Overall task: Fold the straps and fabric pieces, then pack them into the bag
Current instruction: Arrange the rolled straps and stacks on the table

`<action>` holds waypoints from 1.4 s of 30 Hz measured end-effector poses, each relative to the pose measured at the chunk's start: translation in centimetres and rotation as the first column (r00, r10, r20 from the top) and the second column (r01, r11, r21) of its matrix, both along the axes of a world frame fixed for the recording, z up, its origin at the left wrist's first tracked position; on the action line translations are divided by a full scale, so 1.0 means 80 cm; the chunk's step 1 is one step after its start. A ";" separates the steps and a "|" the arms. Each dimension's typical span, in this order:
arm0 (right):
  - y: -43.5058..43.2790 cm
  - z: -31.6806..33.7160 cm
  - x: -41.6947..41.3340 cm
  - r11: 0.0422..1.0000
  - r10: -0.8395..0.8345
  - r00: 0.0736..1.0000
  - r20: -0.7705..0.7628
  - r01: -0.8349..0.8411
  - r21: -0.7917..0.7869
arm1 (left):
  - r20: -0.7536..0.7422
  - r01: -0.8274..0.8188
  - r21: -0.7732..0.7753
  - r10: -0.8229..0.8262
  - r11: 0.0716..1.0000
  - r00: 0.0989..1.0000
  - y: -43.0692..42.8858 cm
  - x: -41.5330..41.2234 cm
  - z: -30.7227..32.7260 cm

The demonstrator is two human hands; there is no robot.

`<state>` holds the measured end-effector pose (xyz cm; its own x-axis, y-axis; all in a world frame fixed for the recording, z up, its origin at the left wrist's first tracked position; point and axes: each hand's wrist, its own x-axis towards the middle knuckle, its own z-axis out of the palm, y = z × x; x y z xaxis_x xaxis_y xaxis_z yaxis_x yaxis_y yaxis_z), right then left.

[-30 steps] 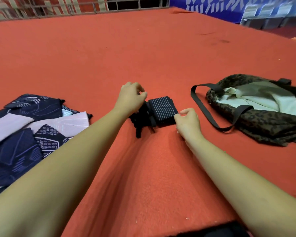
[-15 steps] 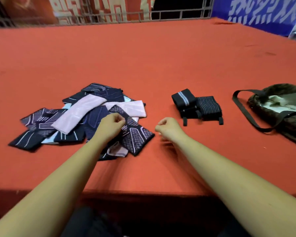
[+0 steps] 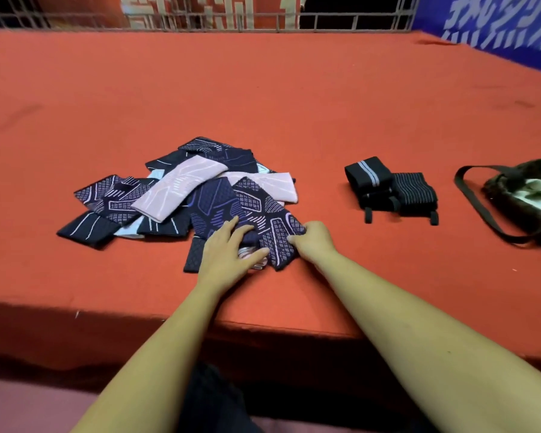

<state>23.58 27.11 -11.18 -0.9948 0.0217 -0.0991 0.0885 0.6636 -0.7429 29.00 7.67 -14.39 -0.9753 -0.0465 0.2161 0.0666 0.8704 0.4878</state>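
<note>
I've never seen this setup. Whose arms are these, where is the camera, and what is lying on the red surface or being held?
No robot here: these are a person's two bare arms, filmed by one wide-angle camera worn on the head, looking forward and down. On the red surface lies a loose pile of fabric pieces, navy patterned and pale pink. To its right sit two folded black straps, and farther right the open bag, dark with a long handle. The left hand rests flat on the pile's near edge; the right hand grips a navy patterned piece by its edge.
</note>
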 end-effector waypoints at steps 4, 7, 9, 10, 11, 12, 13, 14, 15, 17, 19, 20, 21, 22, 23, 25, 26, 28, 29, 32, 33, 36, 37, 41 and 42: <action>0.017 0.030 0.011 0.939 -0.009 0.995 -0.100 -0.026 -0.343 | -0.029 -0.015 0.078 0.018 0.997 0.999 0.001 -0.001 0.001; 0.039 0.056 0.028 0.824 0.019 0.994 -0.105 -0.075 -0.562 | -0.035 -0.012 0.115 0.016 0.993 0.999 -0.002 -0.002 -0.003; 0.059 0.072 0.041 0.741 -0.028 0.993 -0.115 -0.056 -0.669 | -0.038 -0.030 0.118 0.034 0.993 0.999 0.000 -0.002 -0.003; 0.071 0.082 0.048 0.694 -0.054 0.992 -0.117 -0.047 -0.718 | -0.029 -0.050 0.133 0.055 0.990 0.998 0.003 -0.003 -0.001; 0.082 0.094 0.057 0.652 -0.068 0.992 -0.109 -0.038 -0.757 | -0.039 -0.068 0.151 0.075 0.986 0.996 0.008 -0.003 0.004; 0.095 0.103 0.063 0.622 -0.065 0.993 -0.097 -0.036 -0.782 | -0.060 -0.078 0.178 0.090 0.981 0.994 0.016 -0.002 0.010; 0.108 0.110 0.069 0.601 -0.049 0.995 -0.083 -0.037 -0.798 | -0.100 -0.074 0.205 0.096 0.976 0.990 0.027 -0.002 0.017; 0.120 0.118 0.075 0.588 -0.025 0.997 -0.070 -0.042 -0.808 | -0.138 -0.061 0.235 0.095 0.970 0.986 0.040 0.002 0.026; 0.131 0.126 0.081 0.577 0.008 0.999 -0.052 -0.047 -0.815 | -0.163 -0.015 0.279 0.062 0.960 0.985 0.056 0.002 0.034; 0.150 0.140 0.089 0.556 0.066 0.998 -0.008 -0.043 -0.830 | -0.127 0.087 0.443 -0.033 0.892 0.991 0.096 0.006 0.054; 0.165 0.158 0.097 0.539 0.106 0.994 0.031 -0.031 -0.841 | 0.015 0.136 0.598 -0.180 0.790 0.983 0.135 0.003 0.073; 0.172 0.165 0.100 0.525 0.126 0.991 0.044 -0.029 -0.850 | 0.095 0.129 0.676 -0.259 0.725 0.961 0.151 0.002 0.079; 0.178 0.173 0.103 0.506 0.141 0.989 0.052 -0.027 -0.862 | 0.167 0.078 0.773 -0.321 0.629 0.932 0.163 0.005 0.081; 0.187 0.178 0.103 0.482 0.145 0.988 0.050 -0.027 -0.876 | 0.243 -0.031 0.867 -0.366 0.498 0.898 0.175 0.009 0.086; 0.197 0.180 0.102 0.452 0.142 0.989 0.046 -0.023 -0.892 | 0.303 -0.133 0.908 -0.404 0.397 0.863 0.184 0.012 0.084; 0.221 0.175 0.097 0.432 0.110 0.992 0.056 0.003 -0.902 | 0.362 -0.262 0.930 -0.538 0.257 0.761 0.194 0.018 0.075; 0.234 0.168 0.095 0.445 0.084 0.993 0.078 0.033 -0.895 | 0.358 -0.308 0.933 -0.588 0.187 0.725 0.199 0.025 0.071; 0.262 0.144 0.091 0.496 0.035 0.987 0.159 0.121 -0.860 | 0.349 -0.372 0.924 -0.605 0.092 0.716 0.206 0.026 0.060; 0.277 0.129 0.092 0.545 0.004 0.981 0.193 0.159 -0.823 | 0.364 -0.370 0.922 -0.584 0.116 0.725 0.210 0.023 0.055; 0.318 0.078 0.096 0.800 -0.131 0.960 0.246 0.249 -0.545 | 0.421 -0.308 0.895 -0.382 0.323 0.822 0.218 0.014 0.041; 0.328 0.061 0.095 0.861 -0.184 0.952 0.244 0.276 -0.428 | 0.403 -0.268 0.880 -0.319 0.391 0.858 0.221 0.010 0.039; 0.343 0.030 0.084 0.918 -0.301 0.945 0.126 0.323 -0.229 | 0.310 -0.130 0.776 -0.194 0.617 0.931 0.233 -0.004 0.043; 0.345 0.024 0.076 0.917 -0.334 0.940 0.064 0.340 -0.208 | 0.294 -0.120 0.760 -0.173 0.639 0.940 0.238 -0.009 0.046; 0.341 0.010 0.070 0.926 -0.365 0.919 -0.152 0.375 0.041 | 0.333 -0.169 0.710 -0.115 0.683 0.936 0.260 -0.019 0.047; 0.339 0.000 0.077 0.923 -0.297 0.927 -0.229 0.340 0.180 | 0.343 -0.148 0.644 -0.110 0.751 0.933 0.263 -0.017 0.043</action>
<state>29.74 54.22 -11.16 -0.9307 0.3394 0.1366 0.1904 0.7681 -0.6114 27.66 28.70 -10.91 -0.9738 -0.0682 -0.2167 -0.2270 0.3286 0.9168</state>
